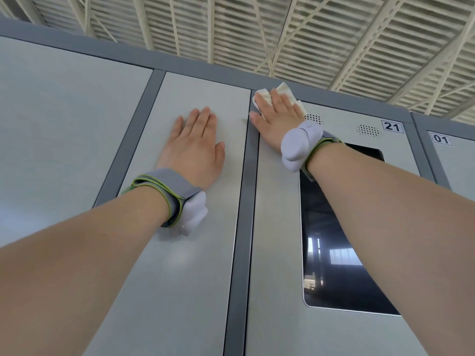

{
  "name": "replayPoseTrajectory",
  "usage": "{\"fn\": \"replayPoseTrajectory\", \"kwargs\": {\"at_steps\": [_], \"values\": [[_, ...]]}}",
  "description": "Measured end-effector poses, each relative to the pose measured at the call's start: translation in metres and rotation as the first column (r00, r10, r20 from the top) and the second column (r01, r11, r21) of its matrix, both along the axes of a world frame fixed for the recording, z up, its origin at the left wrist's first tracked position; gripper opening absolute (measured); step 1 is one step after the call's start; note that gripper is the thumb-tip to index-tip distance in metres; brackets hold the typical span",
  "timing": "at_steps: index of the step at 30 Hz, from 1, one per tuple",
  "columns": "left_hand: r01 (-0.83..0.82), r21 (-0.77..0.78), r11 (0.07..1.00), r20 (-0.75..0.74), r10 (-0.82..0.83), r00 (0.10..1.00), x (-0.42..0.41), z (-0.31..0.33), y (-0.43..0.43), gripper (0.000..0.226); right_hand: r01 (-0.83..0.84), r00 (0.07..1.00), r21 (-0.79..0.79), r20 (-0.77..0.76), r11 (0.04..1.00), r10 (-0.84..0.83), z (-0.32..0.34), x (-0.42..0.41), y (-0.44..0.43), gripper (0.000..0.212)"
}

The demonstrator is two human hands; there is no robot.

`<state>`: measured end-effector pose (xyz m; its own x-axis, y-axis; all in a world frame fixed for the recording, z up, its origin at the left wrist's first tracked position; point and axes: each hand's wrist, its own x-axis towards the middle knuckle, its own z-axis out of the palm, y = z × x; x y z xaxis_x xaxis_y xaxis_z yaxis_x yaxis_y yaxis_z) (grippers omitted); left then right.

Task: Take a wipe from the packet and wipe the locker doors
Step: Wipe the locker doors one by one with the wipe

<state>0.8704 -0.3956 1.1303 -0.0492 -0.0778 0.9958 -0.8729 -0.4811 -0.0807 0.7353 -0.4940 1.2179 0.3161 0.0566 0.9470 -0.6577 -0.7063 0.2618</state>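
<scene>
In the centre of the frame the left hand [195, 143] lies flat on a plain grey locker door [200, 265], with the fingers straight and close together, and it holds nothing. To the right of it, in the upper middle of the frame, the right hand [275, 120] presses a white wipe [285, 89] against the top left corner of the next door [276, 253]. Its fingers are also straight and lie over the wipe, and folded edges of the wipe show above the fingertips and beside the little finger. This door has a dark screen [331, 273] and carries the label 21 [392, 126]. At the right edge of the frame another door carries the label 01 [441, 139]. Each wrist wears a grey band [164, 188] with a green edge. Above the lockers a ribbed ceiling [308, 29] is visible.
</scene>
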Motion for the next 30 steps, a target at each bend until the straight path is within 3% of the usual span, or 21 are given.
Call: {"fn": "replayPoseTrajectory", "kwargs": {"at_steps": [9,15,24,30], "values": [[0.030,0.005,1.000,-0.011,-0.030,0.999,0.000,0.000,0.001,0.058,-0.029,0.980,-0.048,-0.196,0.998,0.019,-0.028,-0.012,-0.008,0.048],[0.066,0.011,0.998,-0.016,-0.066,0.998,0.002,0.002,0.003,0.056,-0.006,0.997,-0.014,-0.075,1.000,0.005,-0.014,-0.006,0.001,0.046],[0.094,0.038,0.995,0.008,-0.095,0.995,0.003,0.002,0.007,0.053,-0.035,0.949,-0.138,-0.316,0.990,-0.011,-0.072,-0.028,-0.010,0.055],[0.079,0.069,0.994,-0.011,-0.079,0.997,0.003,0.002,0.008,0.054,-0.012,0.983,-0.016,-0.183,1.000,0.009,-0.052,-0.018,-0.005,0.050]]}}
